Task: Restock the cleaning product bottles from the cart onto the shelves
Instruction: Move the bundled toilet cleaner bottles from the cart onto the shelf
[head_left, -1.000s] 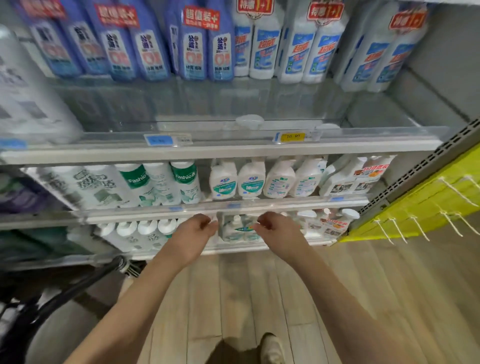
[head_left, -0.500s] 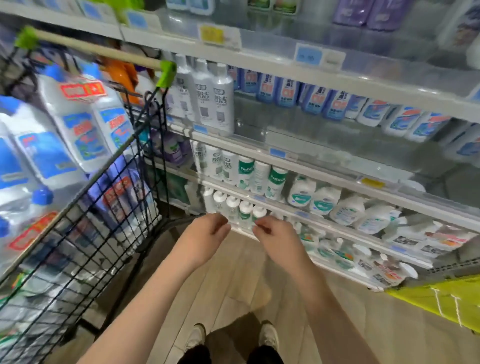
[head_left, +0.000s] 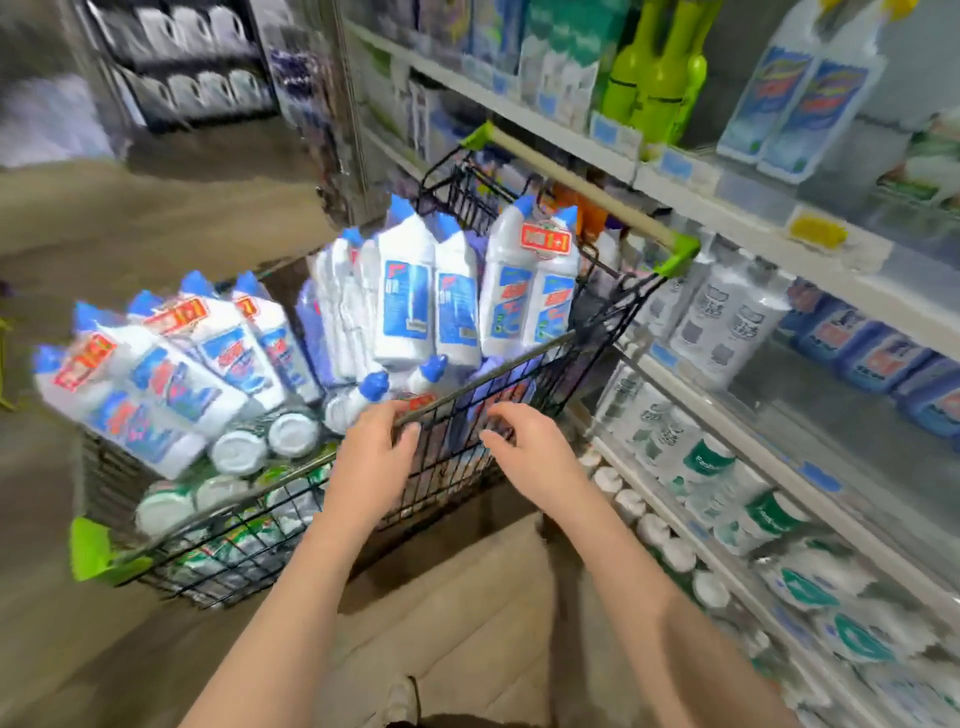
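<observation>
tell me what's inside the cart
The cart holds white bottles with blue caps, some banded in pairs with red tags, lying over white-capped bottles. Anything deeper is covered by them.

I'm in a shop aisle: shelves (head_left: 737, 208) run down the right of the frame, edged with price tags (head_left: 816, 232) and filled with rows of identical stock (head_left: 727, 317). At centre left, a wire cart (head_left: 597, 322) holds bottles (head_left: 405, 306) with red promo stickers (head_left: 545, 240).

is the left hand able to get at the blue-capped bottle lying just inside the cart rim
Probably yes: the left hand is at the cart rim, and that bottle lies uncovered just past it.
</observation>
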